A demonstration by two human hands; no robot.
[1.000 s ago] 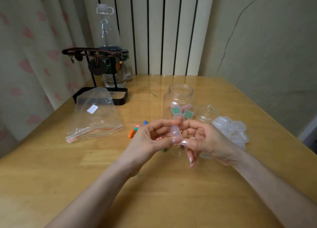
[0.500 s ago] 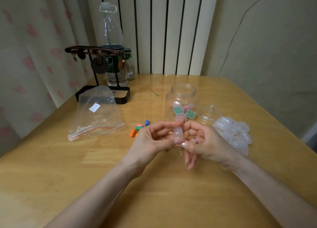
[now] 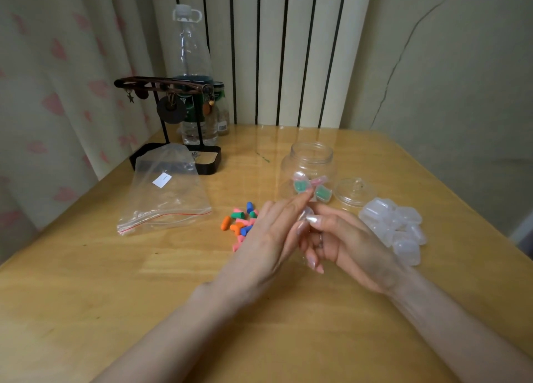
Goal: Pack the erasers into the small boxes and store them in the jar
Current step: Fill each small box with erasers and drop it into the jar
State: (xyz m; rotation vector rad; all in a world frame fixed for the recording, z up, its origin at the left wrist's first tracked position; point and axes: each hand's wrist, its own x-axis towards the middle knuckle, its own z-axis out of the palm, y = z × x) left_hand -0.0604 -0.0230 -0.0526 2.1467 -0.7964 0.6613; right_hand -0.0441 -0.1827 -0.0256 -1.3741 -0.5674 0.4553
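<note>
Right hand: your right hand (image 3: 349, 247) is pinching the small box (image 3: 306, 213) between thumb and forefinger, with the other fingers curling loosely below.
Left hand: your left hand (image 3: 268, 238) is showing its back to the camera, fingers lying nearly straight and reaching up past the small box. The thumb is hiding, so I cannot tell whether it is pressing on the box.
Where the box is: it is hanging above the table (image 3: 144, 296), between your two hands, just in front of the jar (image 3: 311, 160).
Key relation: the jar's open mouth is sitting beyond and slightly right of the box. Your right hand is nearer to it and is already carrying the box, so the drop probably falls to that hand.
How the box looks: clear and pale, mostly covered by fingertips. I am not making out its long axis, or whether an eraser is inside or the cover closed.
In the jar: filled boxes (image 3: 301, 186) are showing green and pink.
Waiting: loose erasers (image 3: 240, 222) are lying by your left hand, spare boxes (image 3: 395, 228) by your right, with the lid (image 3: 356, 192) beside the jar.
</note>
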